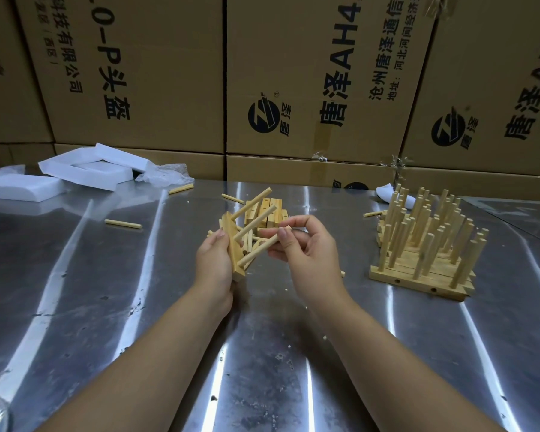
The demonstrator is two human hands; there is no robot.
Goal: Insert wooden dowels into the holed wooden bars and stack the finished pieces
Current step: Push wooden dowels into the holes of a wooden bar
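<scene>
My left hand (214, 263) grips a holed wooden bar (233, 247), held on edge above the steel table (106, 291). Three dowels stick out of the bar toward the upper right. My right hand (303, 244) pinches the lowest dowel (258, 252) near its free end, its other end at the bar. Behind my hands lies a small pile of bare holed bars (270, 212) with loose dowels around it. To the right stands the stack of finished pieces (424, 244), bars laid side by side with several dowels pointing up.
Loose dowels lie on the table: one at the left (123, 223), one near the back (181, 188), one by the stack (373, 214). White foam pieces (85, 169) and crumpled plastic sit at the back left. Cardboard boxes (309, 88) wall the far edge.
</scene>
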